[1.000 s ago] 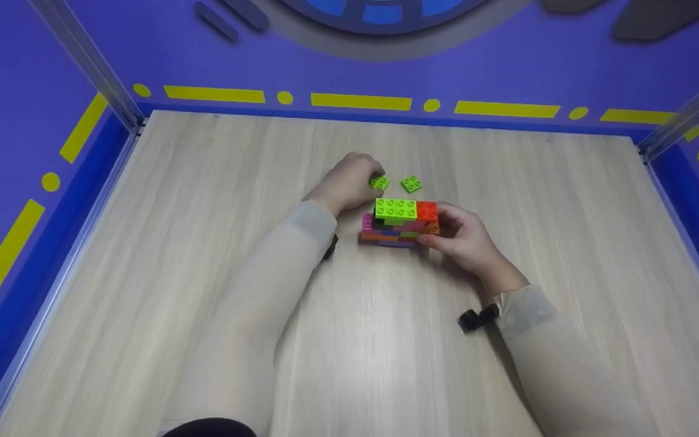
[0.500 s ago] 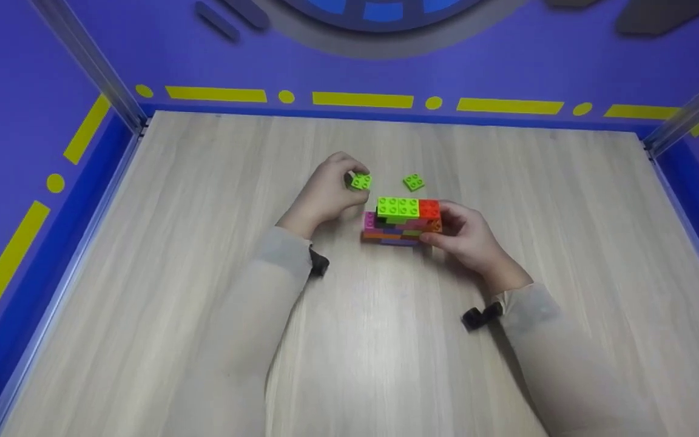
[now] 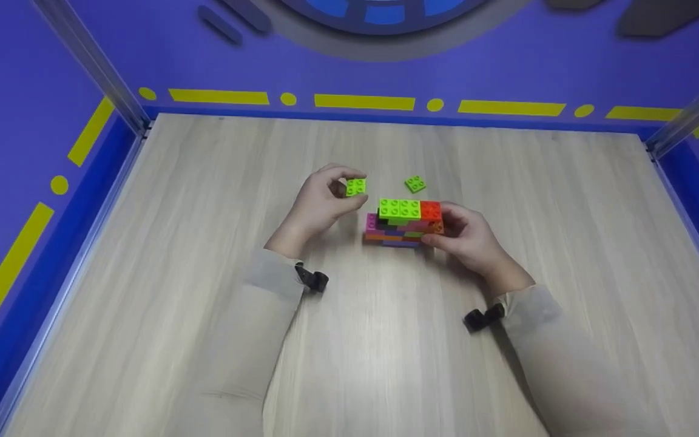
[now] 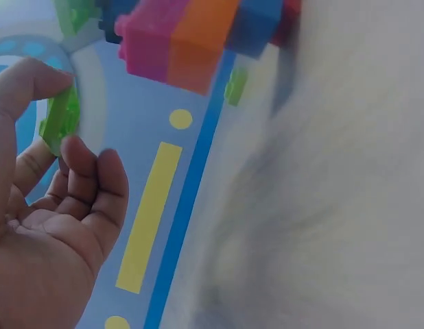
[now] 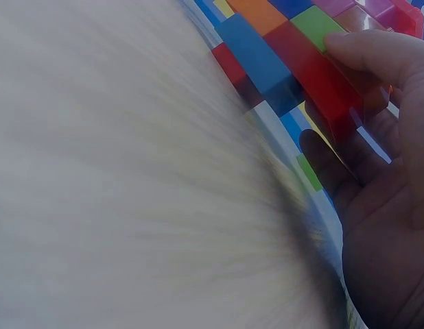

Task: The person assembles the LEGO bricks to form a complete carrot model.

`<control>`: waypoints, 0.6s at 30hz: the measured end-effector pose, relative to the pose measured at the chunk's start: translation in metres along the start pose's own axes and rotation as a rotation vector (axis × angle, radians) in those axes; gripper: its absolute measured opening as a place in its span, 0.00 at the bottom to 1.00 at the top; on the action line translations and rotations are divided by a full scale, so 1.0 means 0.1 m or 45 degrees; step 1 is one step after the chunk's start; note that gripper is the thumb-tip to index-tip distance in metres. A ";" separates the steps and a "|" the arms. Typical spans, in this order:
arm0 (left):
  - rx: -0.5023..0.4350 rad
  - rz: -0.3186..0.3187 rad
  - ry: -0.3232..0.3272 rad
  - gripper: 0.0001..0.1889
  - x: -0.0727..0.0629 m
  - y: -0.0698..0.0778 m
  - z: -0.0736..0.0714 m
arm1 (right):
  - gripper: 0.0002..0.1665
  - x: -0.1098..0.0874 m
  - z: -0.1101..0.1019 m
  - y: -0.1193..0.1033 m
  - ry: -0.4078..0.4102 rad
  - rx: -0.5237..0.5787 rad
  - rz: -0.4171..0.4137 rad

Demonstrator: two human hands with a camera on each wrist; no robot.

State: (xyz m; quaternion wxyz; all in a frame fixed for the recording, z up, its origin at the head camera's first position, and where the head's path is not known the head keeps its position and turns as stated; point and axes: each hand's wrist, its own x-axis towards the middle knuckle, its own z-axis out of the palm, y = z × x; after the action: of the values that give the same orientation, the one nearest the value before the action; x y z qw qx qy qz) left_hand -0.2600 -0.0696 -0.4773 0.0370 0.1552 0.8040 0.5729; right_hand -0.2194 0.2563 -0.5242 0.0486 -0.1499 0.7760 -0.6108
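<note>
Between thumb and fingers, the left hand pinches a small lime-green toy brick with its studs toward the head camera. In the left wrist view the same green brick is seen from its side. The right hand grips the right end of a built stack of toy bricks, layered in pink, orange, blue, red and green. Lime and red bricks form its top row. The right wrist view shows the thumb on the stack's side, near a red brick.
A loose lime-green brick lies on the wooden table, just behind the stack. Blue panels with yellow markings border the table at the back and sides. Black wrist cameras sit at both cuffs.
The left hand has picked up the green brick and drawn it left and toward the body, turning it square. The right hand and the stack stay nearly in place.
</note>
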 end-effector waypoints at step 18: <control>-0.165 0.001 -0.171 0.19 -0.11 0.18 0.12 | 0.31 0.00 0.00 0.00 -0.010 0.007 -0.009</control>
State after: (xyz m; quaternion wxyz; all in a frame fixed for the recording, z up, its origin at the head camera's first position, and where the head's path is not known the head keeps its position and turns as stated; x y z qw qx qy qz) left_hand -0.2435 -0.0568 -0.4655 0.1005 0.1910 0.7609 0.6119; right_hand -0.2192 0.2561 -0.5248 0.0499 -0.1548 0.7736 -0.6124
